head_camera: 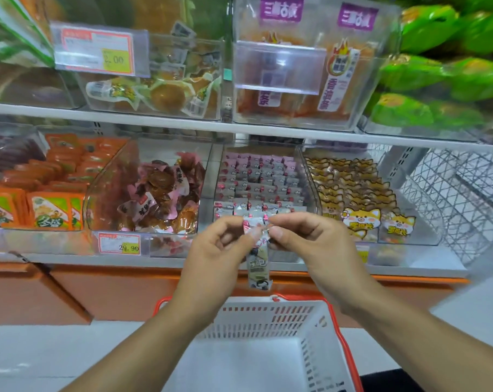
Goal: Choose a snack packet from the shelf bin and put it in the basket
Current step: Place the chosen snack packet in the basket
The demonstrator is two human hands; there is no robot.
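Fingertips of the left hand (217, 244) and right hand (302, 239) pinch the top edge of a small grey-and-pink snack packet (258, 258), hanging just before the clear shelf bin (256, 188), above the white slotted basket's (268, 321) open mouth.

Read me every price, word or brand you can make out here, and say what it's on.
"29.90": price tag on the lower shelf edge.
".00": upper price tag; its first digit is blurred.
"冬笋": orange packets.
Purple bin labels: Chinese brand, too blurred.
Held snack packet: print unreadable.
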